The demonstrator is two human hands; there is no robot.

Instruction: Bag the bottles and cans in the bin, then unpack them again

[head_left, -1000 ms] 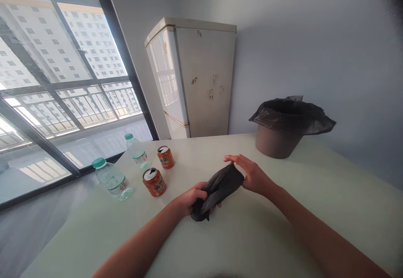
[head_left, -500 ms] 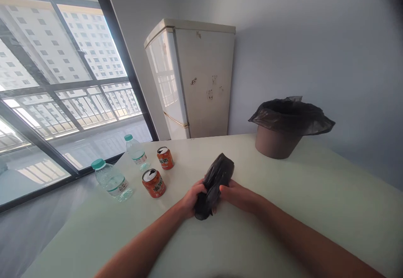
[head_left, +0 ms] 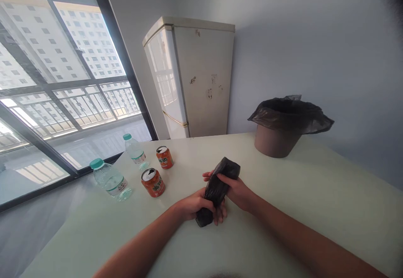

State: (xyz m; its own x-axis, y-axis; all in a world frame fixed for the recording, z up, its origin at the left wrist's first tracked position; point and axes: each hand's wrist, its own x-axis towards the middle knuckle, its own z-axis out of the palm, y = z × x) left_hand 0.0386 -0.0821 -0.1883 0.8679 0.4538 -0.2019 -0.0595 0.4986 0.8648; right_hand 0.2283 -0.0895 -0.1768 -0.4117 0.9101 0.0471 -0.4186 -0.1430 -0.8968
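Observation:
A bunched black plastic bag point(head_left: 217, 188) slants between my two hands just above the table. My left hand point(head_left: 200, 206) is wrapped round its lower part, with the fingertips showing on the far side. Higher up, my right hand point(head_left: 234, 189) grips the bag, thumb across the top face and fingers underneath. Two orange drink cans, a nearer one point(head_left: 153, 183) and a farther one point(head_left: 164, 157), stand opened to the left of my hands. Beyond them are two clear plastic bottles with green caps, a larger one point(head_left: 110, 180) and a smaller one point(head_left: 135, 151).
A brown bin point(head_left: 276, 141) lined with a black bag point(head_left: 267, 116) stands at the back right of the pale table point(head_left: 302, 211). Behind the table is a white fridge point(head_left: 204, 72). Glass doors point(head_left: 69, 114) with dark frames are on the left.
My right hand has slid up the bag and its thumb now lies across the upper part. My left hand has wrapped further round the lower part. The bag looks flatter at the top.

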